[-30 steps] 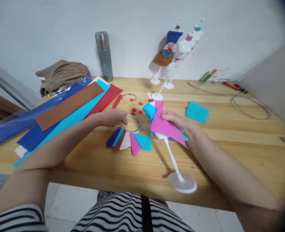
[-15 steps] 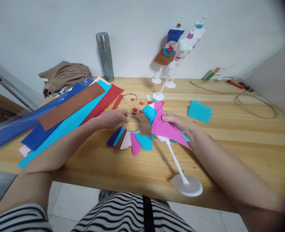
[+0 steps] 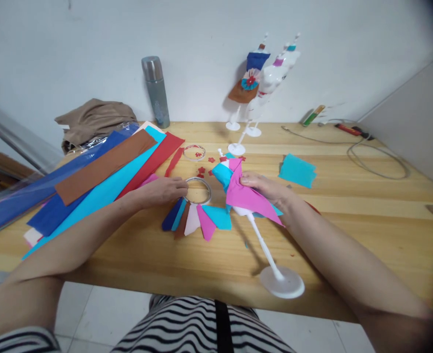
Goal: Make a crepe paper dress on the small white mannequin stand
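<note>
My left hand (image 3: 170, 190) has its fingers curled together at the left rim of a thin tape roll (image 3: 209, 191), which lies on the table. Below the roll, cut crepe paper pieces (image 3: 191, 219) fan out in blue, turquoise, brown, pale pink and magenta. In my right hand (image 3: 262, 186) is a small white dress-form mannequin (image 3: 262, 240), tilted, with its round base towards me. Magenta crepe paper (image 3: 251, 196) and turquoise crepe paper (image 3: 221, 174) are draped on its body, and my right thumb presses on the magenta piece.
Long crepe paper strips (image 3: 106, 166) lie at left, by a brown cloth (image 3: 98, 117) and a flask (image 3: 156, 93). More mannequins (image 3: 271, 78) stand behind. Red paper flowers (image 3: 201, 171), another ring (image 3: 194, 152), a turquoise sheet (image 3: 297, 170) and a cable (image 3: 370, 169) are also on the table.
My left hand has shifted slightly left along the tape roll's rim, its fingers now more folded. My right hand keeps its hold on the mannequin. The whole view has shifted a little.
</note>
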`<state>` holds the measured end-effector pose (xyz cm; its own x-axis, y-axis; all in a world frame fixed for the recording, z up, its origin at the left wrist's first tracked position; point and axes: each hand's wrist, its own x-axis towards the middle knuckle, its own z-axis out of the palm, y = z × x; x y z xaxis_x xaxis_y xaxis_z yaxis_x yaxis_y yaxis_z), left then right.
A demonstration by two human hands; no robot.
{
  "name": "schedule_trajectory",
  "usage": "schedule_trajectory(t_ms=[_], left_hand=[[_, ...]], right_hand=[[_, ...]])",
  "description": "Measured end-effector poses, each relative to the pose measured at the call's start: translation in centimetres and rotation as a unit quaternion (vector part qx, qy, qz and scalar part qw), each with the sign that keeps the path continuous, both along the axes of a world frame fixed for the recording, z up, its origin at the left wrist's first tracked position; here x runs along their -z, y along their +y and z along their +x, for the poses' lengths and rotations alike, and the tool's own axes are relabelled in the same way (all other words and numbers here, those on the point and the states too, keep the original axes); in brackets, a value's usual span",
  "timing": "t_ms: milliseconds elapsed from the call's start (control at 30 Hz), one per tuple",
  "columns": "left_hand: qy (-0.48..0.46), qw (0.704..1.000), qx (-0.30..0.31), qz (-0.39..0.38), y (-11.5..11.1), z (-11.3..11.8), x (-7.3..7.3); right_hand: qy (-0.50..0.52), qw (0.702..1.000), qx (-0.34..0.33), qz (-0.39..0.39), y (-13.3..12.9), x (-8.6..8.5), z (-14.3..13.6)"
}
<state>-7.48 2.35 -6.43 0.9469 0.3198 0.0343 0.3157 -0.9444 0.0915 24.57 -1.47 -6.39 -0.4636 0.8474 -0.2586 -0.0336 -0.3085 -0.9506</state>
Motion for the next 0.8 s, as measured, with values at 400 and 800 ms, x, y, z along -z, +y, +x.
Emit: schedule_trajectory(t_ms=[400,800], left_hand=[[-0.059,0.994,0.045,0.08,-1.6,-0.3,-1.5],[-0.316,0.925,-0.067,0.201,1.1,-6.4,-5.3]], right_hand=[[0.009,1.0,0.006,-0.008,-0.1,-0.7,0.9],[-0.027,0.999,-0.029,0.026,-0.2,-1.7,0.3]])
